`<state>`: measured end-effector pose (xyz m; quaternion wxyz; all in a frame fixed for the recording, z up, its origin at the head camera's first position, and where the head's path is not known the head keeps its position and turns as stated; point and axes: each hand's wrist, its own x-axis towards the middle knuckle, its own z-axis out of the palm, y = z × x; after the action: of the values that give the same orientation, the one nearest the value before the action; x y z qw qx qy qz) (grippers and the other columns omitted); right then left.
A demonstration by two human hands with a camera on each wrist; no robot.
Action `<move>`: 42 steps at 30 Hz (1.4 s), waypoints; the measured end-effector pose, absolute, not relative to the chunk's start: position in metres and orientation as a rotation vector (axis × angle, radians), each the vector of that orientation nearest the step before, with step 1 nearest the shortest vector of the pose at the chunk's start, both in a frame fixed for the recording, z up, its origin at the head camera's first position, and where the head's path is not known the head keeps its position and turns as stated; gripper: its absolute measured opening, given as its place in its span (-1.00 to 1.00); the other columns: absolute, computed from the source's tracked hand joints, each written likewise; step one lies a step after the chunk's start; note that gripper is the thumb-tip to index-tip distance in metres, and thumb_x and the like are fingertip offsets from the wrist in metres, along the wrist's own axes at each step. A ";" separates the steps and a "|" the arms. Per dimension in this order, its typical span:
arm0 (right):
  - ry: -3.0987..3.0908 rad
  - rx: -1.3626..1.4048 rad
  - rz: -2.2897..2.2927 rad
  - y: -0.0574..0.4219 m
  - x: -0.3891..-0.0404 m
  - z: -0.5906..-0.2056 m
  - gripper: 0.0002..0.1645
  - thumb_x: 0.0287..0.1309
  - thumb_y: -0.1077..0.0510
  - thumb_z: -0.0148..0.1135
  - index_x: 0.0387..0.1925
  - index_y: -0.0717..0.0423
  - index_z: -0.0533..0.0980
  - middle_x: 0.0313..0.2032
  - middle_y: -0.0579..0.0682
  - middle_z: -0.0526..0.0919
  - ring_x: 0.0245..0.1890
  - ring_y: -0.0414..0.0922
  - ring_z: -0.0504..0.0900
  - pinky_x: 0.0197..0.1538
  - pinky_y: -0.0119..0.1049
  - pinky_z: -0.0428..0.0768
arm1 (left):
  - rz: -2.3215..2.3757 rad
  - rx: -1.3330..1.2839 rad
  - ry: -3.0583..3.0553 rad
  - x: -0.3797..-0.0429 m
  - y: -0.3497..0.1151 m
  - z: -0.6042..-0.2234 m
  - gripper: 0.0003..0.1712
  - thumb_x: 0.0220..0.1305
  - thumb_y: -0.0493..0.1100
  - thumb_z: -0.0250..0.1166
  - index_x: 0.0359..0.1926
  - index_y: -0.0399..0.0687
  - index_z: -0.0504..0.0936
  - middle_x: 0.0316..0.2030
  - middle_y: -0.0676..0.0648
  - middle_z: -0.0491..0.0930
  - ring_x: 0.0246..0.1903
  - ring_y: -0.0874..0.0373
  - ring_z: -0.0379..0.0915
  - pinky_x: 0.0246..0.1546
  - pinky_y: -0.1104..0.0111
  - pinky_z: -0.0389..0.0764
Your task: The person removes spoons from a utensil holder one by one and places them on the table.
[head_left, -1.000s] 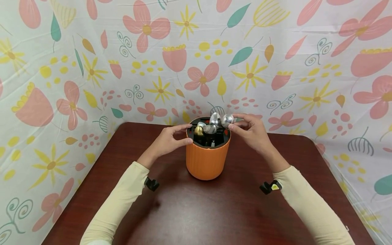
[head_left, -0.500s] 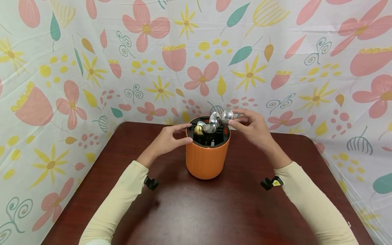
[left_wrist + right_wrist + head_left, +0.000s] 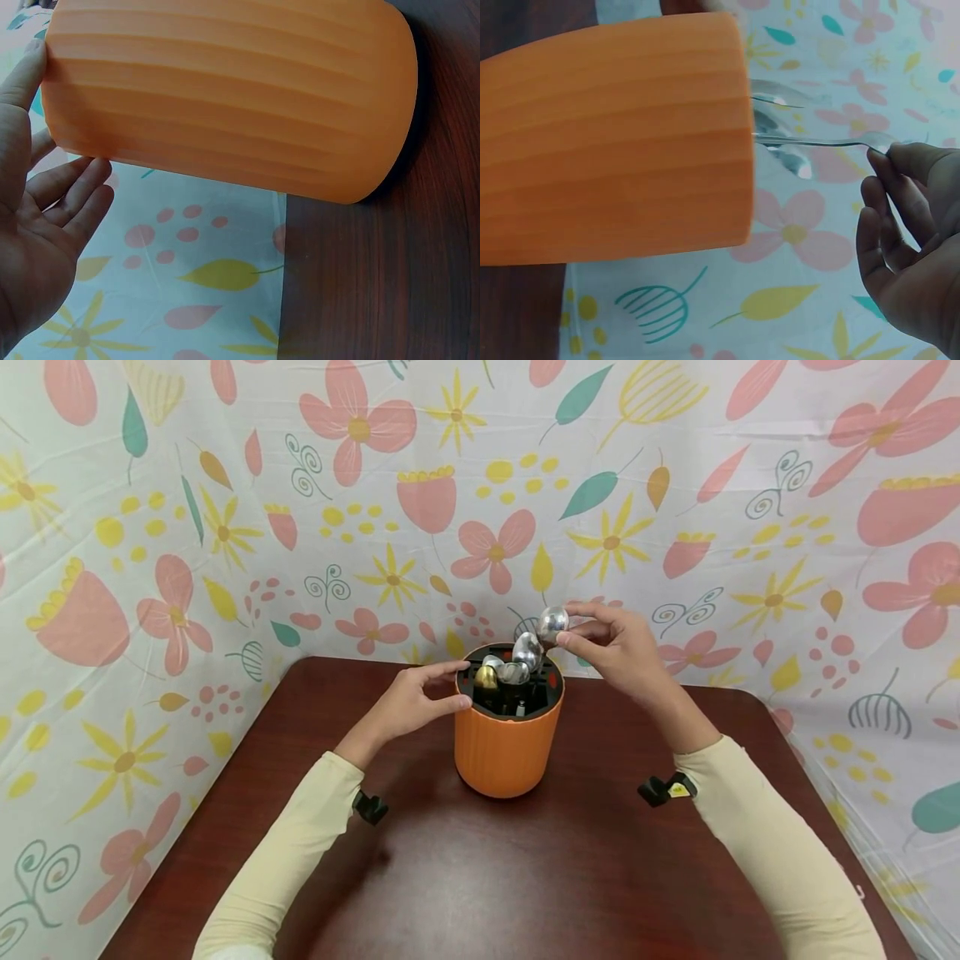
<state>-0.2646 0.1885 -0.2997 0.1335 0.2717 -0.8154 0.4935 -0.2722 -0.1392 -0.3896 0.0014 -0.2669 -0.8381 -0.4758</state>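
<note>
An orange ribbed utensil holder [image 3: 502, 756] with a black slotted top stands upright on the table. My left hand [image 3: 411, 702] rests on its left rim, thumb and fingers spread and nearly straight; in the left wrist view the fingertips touch the orange wall [image 3: 225, 97]. Thumb and fingers of my right hand [image 3: 618, 647] pinch a silver spoon [image 3: 553, 623] by its bowl, above the right rim. From the right wrist, the spoon's handle [image 3: 810, 142] runs down into the holder. Other silver spoons [image 3: 527, 650] and a gold spoon [image 3: 486, 677] stand in the slots, their lower parts hidden.
The dark reddish-brown table [image 3: 480, 877] lies beneath the holder. A floral cloth [image 3: 495, 485] hangs close behind the table and along both sides. Black wrist cameras [image 3: 657, 791] sit below both hands.
My right hand has risen, lifting the pinched spoon higher out of the holder and slightly left. The left hand and the holder look nearly unmoved.
</note>
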 end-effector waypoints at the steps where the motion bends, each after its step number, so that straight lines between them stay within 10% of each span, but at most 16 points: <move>1: -2.368 0.790 1.419 0.188 -0.265 -0.297 -0.54 0.33 0.28 0.34 0.24 0.20 0.59 -0.24 0.23 0.79 -0.23 -0.35 0.72 -0.31 -0.44 0.51 | -1.492 -0.839 -2.630 -0.272 -0.139 -0.390 -0.31 0.26 0.22 0.45 0.39 0.32 0.52 0.27 0.06 0.57 0.24 0.11 0.50 0.19 0.02 0.57; 20: -2.329 0.814 1.398 0.180 -0.268 -0.239 -0.58 0.29 0.25 0.38 0.17 0.19 0.63 -0.36 -0.30 0.79 -0.32 -0.35 0.74 -0.23 -0.51 0.60 | -1.490 -0.823 -2.651 -0.272 -0.138 -0.388 -0.30 0.25 0.22 0.45 0.39 0.31 0.52 0.26 0.06 0.57 0.24 0.13 0.50 0.21 0.03 0.55; 42: -2.134 0.640 1.595 0.201 -0.270 -0.197 -0.59 0.20 0.32 0.43 0.11 0.23 0.68 -0.45 -0.16 0.79 -0.50 -0.23 0.60 -0.29 -0.47 0.54 | -1.486 -0.821 -2.656 -0.274 -0.140 -0.389 -0.31 0.25 0.23 0.44 0.39 0.35 0.51 0.27 0.06 0.56 0.24 0.13 0.49 0.21 0.04 0.56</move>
<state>-0.2700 0.2008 -0.1967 0.1994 0.2290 -0.7632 0.5704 -0.2738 -0.1399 -0.3893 -0.0051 -0.2605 -0.8426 -0.4713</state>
